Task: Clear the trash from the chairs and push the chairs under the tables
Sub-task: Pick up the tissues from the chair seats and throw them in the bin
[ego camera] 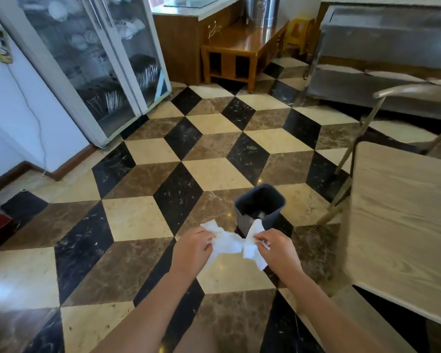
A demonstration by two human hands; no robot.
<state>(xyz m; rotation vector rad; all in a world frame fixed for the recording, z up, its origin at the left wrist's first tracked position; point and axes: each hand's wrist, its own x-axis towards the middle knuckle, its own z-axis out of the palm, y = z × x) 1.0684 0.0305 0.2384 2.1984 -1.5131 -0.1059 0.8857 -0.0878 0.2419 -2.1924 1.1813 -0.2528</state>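
Note:
My left hand (192, 249) and my right hand (278, 250) each grip crumpled white tissue paper (228, 244) held in front of me, just short of a small dark bin (259, 208) standing on the floor. Some white trash lies inside the bin. A light wooden table (402, 225) stands to the right. Beyond it a folding chair (402, 94) with a pale curved back faces the table; its seat is hidden.
The tiled floor (163, 174) of black, brown and cream stretches ahead. A glass-door cabinet (94, 67) of dishes stands at the left wall. A low wooden table (242, 47) and a steel counter (382, 59) stand at the back.

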